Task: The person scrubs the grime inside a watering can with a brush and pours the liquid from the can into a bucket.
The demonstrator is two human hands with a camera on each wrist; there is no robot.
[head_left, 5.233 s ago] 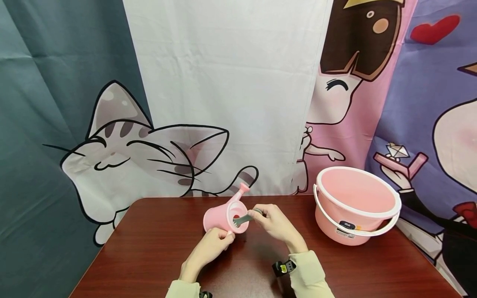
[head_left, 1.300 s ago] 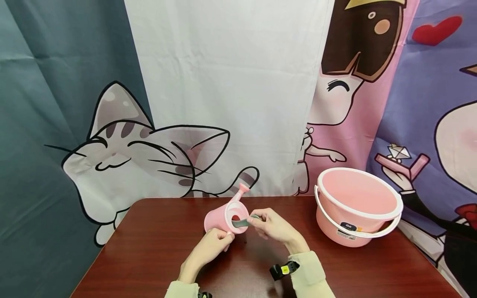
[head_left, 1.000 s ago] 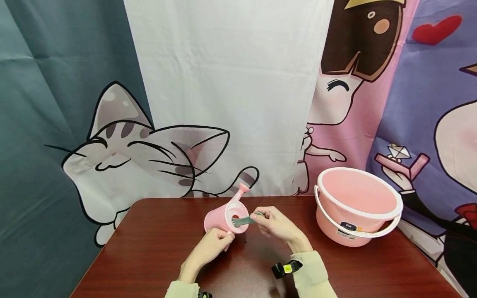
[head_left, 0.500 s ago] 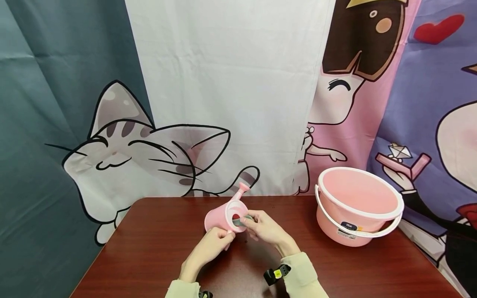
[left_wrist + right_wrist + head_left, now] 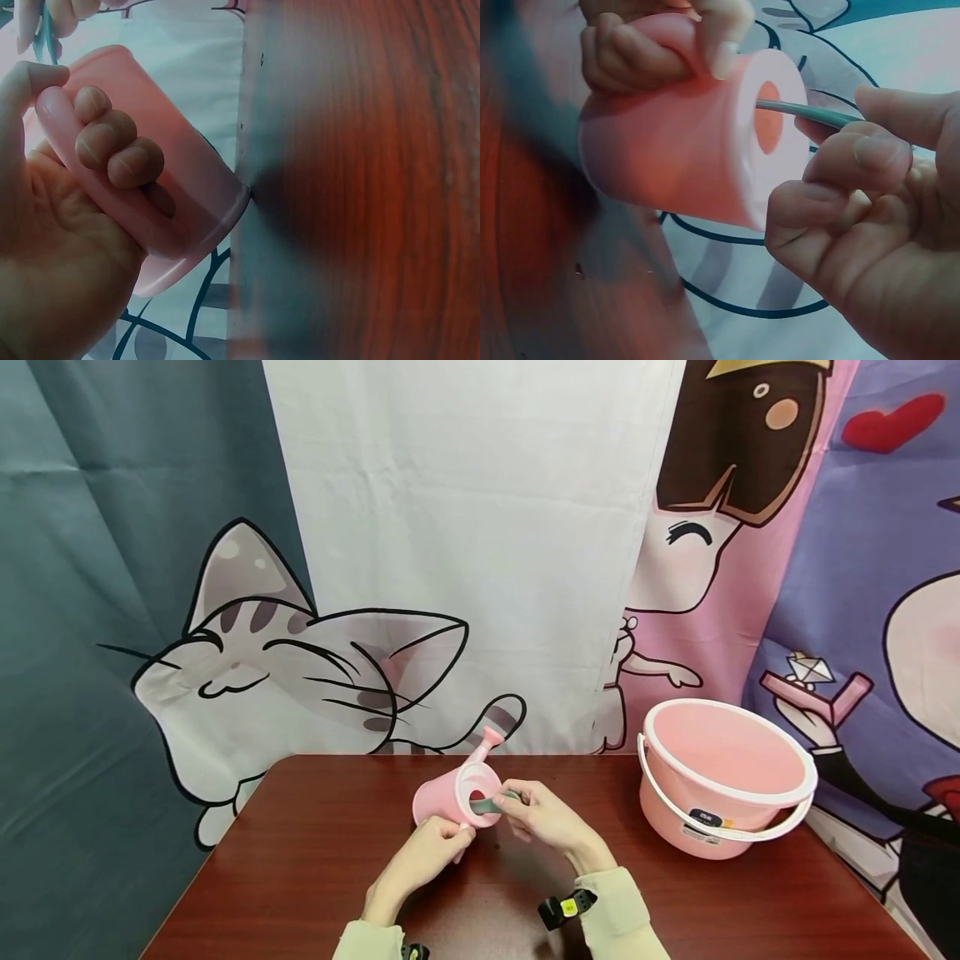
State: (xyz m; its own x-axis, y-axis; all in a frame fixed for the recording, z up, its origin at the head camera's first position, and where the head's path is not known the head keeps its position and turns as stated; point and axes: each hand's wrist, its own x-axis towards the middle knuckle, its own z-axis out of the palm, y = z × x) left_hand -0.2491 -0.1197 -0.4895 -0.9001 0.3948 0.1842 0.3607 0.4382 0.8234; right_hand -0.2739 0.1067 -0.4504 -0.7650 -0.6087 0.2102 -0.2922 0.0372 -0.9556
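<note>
My left hand [image 5: 427, 856] grips the handle of a pink watering can [image 5: 437, 799], fingers curled through it in the left wrist view. The can is tipped on its side over the table, its mouth facing right and its spout pointing up and back. Between the thumb and fingers of my right hand [image 5: 551, 820] is the handle of a small grey-green fork [image 5: 814, 112]. Its front end is inside the can's mouth, and the tines are hidden there. A bit of red [image 5: 477, 795] shows inside the mouth in the head view.
A larger pink bucket [image 5: 678, 814] with a white rim and handle stands at the right of the brown wooden table [image 5: 315, 860]. Behind the table hangs a cartoon-printed cloth [image 5: 465, 527]. Small dark specks lie on the table below the can.
My right hand has moved the fork in and out of the can's mouth; the tines showed earlier and are now hidden. My left hand and the can have stayed about where they were.
</note>
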